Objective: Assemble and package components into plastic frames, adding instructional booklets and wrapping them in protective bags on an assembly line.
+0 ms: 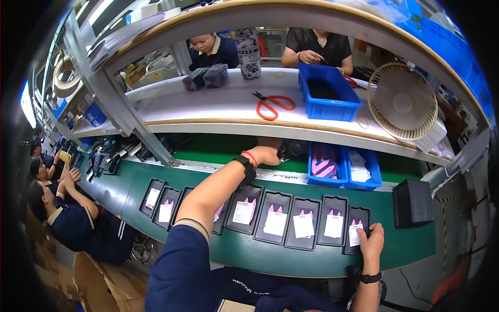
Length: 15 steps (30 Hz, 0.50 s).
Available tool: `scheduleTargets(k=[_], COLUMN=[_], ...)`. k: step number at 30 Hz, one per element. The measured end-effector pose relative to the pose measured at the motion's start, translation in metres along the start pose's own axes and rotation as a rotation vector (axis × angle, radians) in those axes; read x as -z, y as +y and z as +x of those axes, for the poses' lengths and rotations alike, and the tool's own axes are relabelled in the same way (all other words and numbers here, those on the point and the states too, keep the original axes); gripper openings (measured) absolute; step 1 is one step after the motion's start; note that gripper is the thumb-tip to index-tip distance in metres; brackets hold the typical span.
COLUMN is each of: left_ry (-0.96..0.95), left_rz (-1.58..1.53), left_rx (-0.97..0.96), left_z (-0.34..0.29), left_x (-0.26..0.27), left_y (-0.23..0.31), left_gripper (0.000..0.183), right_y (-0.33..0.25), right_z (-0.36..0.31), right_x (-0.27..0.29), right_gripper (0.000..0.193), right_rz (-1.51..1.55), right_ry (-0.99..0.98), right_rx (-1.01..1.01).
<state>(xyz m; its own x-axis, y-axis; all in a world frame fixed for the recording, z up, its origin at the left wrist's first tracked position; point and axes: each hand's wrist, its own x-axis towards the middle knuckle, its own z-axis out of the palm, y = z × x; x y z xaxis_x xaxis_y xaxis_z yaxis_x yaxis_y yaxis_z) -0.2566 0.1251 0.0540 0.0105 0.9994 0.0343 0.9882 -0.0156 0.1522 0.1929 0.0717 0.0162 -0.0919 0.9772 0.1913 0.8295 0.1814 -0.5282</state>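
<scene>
Green belting is running across the bench in front of the worker, and on it a row of black trays is lying side by side, each carrying a white slip and a pink insert. Nearest, at about five o'clock, the right hand is resting on the last black tray at the right end of the row, fingers spread flat over its edge and thumb lying along its side, pressing rather than pinching; a dark band is sitting on that wrist. To its left the neighbouring trays are lining up toward nine o'clock along the conveyor belt.

Further out, toward twelve o'clock, the left hand is reaching under the white shelf, wearing a black strap and a red cord at the wrist. Its fingers are hidden in the shadow there, so I cannot tell whether they are closed on anything. Just right of it, blue bins are holding pink pieces and papers, and a black box is standing at three o'clock.

On the shelf above, orange-handled scissors, another blue bin and a small fan are sitting, with other people working beyond.
</scene>
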Motion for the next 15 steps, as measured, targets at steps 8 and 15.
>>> scheduleTargets(k=[8,15], left_ry=[-0.053,0.057], left_rz=[0.003,-0.172], left_rx=[0.042,-0.041], left_z=[0.007,-0.057], left_x=[-0.014,0.031], left_y=[-0.001,-0.036], left_gripper=[0.064,0.036], right_y=[-0.096,-0.233], right_z=[0.008,0.063], right_x=[0.016,-0.055], right_gripper=[0.034,0.023], right_rz=[-0.048,-0.029], right_ry=[0.038,-0.280], right_rx=[0.361,0.928])
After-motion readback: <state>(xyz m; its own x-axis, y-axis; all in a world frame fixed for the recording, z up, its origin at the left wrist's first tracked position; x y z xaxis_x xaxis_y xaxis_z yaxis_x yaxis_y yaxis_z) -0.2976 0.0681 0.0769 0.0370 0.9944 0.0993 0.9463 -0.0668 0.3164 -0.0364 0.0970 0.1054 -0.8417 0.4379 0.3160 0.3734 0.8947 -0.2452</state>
